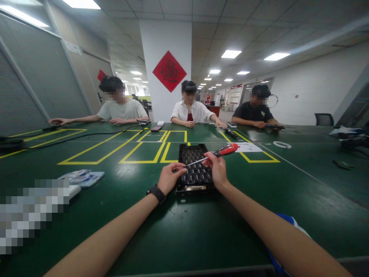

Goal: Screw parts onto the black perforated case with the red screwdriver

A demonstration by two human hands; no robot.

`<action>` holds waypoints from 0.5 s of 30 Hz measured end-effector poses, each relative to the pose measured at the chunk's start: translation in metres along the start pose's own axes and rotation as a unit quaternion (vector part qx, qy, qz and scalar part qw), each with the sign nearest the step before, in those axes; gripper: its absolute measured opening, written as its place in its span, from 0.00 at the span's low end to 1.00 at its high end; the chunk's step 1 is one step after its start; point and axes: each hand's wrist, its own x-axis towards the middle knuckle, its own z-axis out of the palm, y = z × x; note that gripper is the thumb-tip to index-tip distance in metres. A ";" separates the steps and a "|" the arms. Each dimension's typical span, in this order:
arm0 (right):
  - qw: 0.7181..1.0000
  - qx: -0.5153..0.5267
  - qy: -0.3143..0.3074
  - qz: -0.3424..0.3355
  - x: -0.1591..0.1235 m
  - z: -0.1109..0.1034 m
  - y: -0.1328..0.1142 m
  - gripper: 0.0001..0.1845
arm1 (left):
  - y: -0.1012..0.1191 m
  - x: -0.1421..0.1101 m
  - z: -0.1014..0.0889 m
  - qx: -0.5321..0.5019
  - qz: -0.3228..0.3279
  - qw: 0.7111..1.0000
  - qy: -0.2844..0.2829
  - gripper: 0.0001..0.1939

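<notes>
My right hand [216,168] grips a screwdriver [229,149] with a red and black handle and a thin metal shaft. The shaft slants down to the left, its tip ending at the fingers of my left hand [170,177]. Those fingers are pinched together at the tip; whatever sits between them is too small to make out. Beneath both hands lies a black rectangular case [194,154] with a patterned inside. A pale metallic strip [196,188] shows at its near end. My left wrist wears a dark watch [156,193].
Yellow tape outlines [141,154] mark the green table [129,234]. Plastic packets [86,179] lie on the left, a white paper [246,147] and a white ring [282,145] on the right. Three people sit across; one person's hand [220,123] is near a dark tool [230,133].
</notes>
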 end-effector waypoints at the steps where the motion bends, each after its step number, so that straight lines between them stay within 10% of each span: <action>1: 1.000 0.001 -0.002 -0.002 0.000 0.000 0.000 0.15 | 0.000 0.000 0.000 0.001 0.001 1.000 0.000 0.16; 15: 1.000 -0.009 0.020 -0.013 -0.001 0.001 -0.001 0.15 | 0.003 0.000 0.001 0.004 0.003 1.000 -0.007 0.16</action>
